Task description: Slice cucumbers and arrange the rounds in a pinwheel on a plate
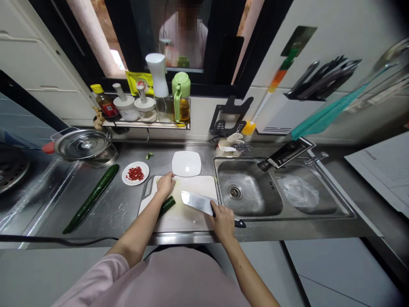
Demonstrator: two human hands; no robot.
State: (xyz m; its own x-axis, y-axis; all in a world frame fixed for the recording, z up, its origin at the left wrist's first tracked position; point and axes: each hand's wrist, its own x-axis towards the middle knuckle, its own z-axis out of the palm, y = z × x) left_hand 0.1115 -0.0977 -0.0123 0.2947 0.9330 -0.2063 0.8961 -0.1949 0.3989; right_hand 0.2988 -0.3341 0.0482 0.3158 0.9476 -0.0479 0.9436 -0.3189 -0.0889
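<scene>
My right hand [223,219] grips a kitchen knife [197,202] by its black handle, the broad blade pointing left over the white cutting board [191,221]. At the board's far left part, my left hand [165,185] has its fingers drawn together; whatever is under them is hidden. Pale slices [177,182] show beside its fingertips. A cut piece of cucumber [166,205] lies on the board, partly behind my left forearm. Just beyond the board sits a white square plate [186,163]. Chopped red bits [135,173] fill the middle of a small white plate [125,175] to the left.
A long whole cucumber [91,199] lies on the steel counter, near a lidded pot [86,147]. Green trimmings [149,156] rest behind the small plate. To the right is a double sink [249,187] with a faucet [287,153]. Bottles and jars stand on a wall rack [147,124].
</scene>
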